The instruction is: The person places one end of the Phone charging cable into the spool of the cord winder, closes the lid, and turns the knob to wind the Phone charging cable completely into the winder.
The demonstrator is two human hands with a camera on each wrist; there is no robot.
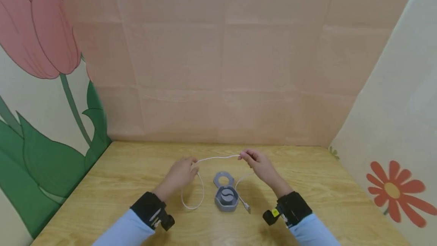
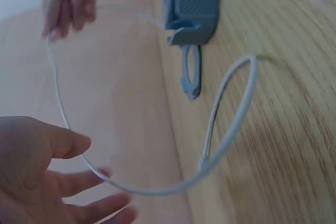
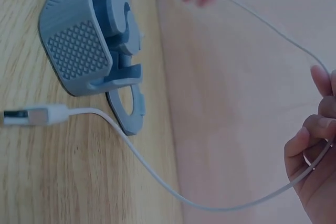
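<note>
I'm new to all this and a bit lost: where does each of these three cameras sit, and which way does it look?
Head: worn on the head, looking forward and down at the wooden table; both hands and sleeves show.
Left wrist: looks past the left hand along the white cable.
Right wrist: looks past the right hand toward the grey case.
All three share cable and case.

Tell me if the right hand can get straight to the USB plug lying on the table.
Probably yes. The USB plug lies bare on the table beside the grey case, under the right hand, but that hand already pinches the cable.
</note>
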